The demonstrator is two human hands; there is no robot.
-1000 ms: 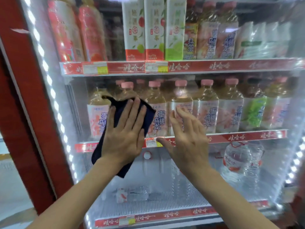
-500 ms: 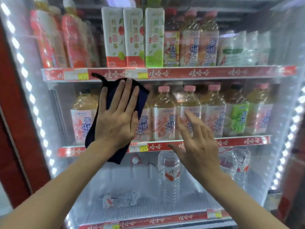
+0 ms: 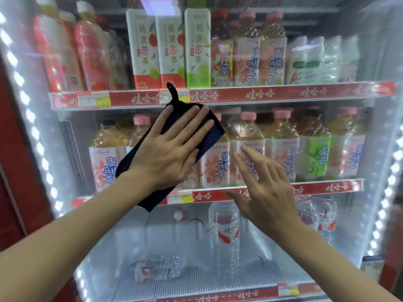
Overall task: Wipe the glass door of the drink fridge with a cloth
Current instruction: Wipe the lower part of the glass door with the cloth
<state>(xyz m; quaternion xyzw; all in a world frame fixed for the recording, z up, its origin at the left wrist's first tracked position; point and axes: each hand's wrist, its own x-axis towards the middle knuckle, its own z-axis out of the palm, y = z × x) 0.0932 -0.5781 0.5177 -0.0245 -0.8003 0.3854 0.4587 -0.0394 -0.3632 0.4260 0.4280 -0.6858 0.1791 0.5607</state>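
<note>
our left hand presses a dark cloth flat on the glass door, fingers spread wide, just below the top shelf. our right hand is open with splayed fingers, holding nothing, lower right of the cloth, before the tea bottles.

Navy cloth; red shelf strips.
</note>
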